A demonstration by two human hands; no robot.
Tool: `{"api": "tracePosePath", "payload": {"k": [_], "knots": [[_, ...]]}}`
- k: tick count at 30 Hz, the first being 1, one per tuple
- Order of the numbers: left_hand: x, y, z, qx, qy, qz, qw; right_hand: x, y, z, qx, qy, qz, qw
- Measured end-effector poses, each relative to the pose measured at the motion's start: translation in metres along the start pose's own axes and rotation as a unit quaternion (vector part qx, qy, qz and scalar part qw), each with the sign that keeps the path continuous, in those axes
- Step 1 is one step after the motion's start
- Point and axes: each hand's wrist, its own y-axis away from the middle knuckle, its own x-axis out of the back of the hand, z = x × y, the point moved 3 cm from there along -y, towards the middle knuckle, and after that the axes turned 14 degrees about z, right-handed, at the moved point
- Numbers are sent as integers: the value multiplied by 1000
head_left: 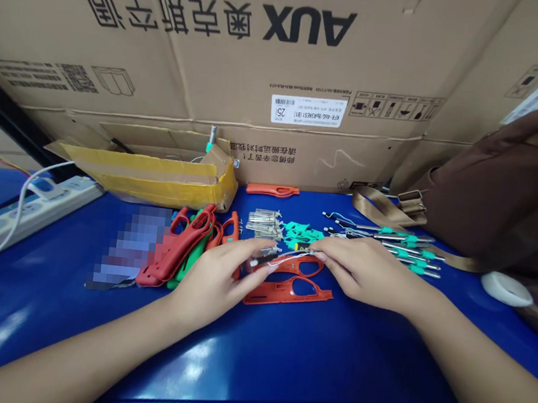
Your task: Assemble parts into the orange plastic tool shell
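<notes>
My left hand (217, 279) and my right hand (362, 269) meet over an orange plastic handle shell (303, 268) on the blue table (281, 357). Both pinch a small part with thin wires (282, 259) between their fingertips, held just above that shell. A second orange shell (288, 291) lies flat in front of it, beside my left hand. A heap of red, orange and green shells (187, 244) is piled left of my left hand. Clear plastic pieces (264, 223) and small green parts (301, 234) lie just behind the hands.
Green-handled metal tips (399, 244) lie at the right rear. A brown bag (505, 188) with straps, a white tape roll (505, 287), a yellow-taped open box (156, 177), a power strip (23, 208) and a lone orange shell (273, 190) ring the work spot. Cardboard cartons (264, 66) wall the back.
</notes>
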Motion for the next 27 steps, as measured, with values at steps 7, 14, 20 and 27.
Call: {"api": "tracePosePath", "payload": {"k": [7, 14, 20, 27], "knots": [[-6, 0, -1, 142, 132, -5, 981, 0, -1, -6, -22, -40, -56, 997], [-10, -1, 5, 331, 328, -62, 883, -4, -2, -6, -32, -15, -33, 999], [-13, 0, 3, 378, 360, -67, 850, -6, -4, -7, -33, -21, -31, 999], [-18, 5, 2, 364, 381, -73, 847, -10, -4, -6, -43, -10, -30, 999]]}}
